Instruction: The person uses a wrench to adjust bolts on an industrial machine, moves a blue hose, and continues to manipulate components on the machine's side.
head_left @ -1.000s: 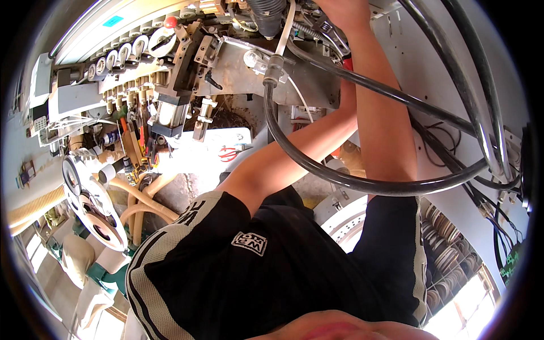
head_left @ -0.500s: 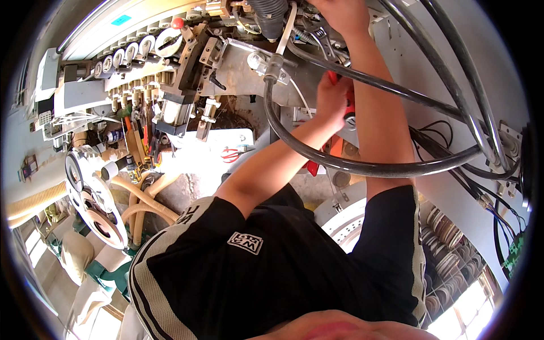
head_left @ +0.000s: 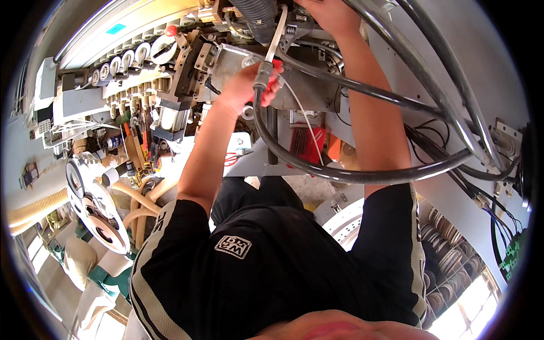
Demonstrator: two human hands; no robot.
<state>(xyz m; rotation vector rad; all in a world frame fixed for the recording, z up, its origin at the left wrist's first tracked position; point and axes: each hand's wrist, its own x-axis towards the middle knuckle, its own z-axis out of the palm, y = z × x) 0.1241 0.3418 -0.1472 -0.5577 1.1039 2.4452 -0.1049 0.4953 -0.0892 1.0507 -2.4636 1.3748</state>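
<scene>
The person's left hand (head_left: 241, 90) curls around a red tool (head_left: 276, 67) at a machine (head_left: 180, 62).
The tool sits partly behind the grey sleeve (head_left: 263, 75) of a black hose (head_left: 362, 176). The right hand (head_left: 333, 16) is near a wrench (head_left: 294, 28); the upper edge cuts off its fingers, so their grip cannot be told.

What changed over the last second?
The left hand swung leftward, away from the right forearm, carrying the handle of the red-handled wrench with it, still gripped. The right hand stayed at the top edge; the black hose stayed looped across the view.
</scene>
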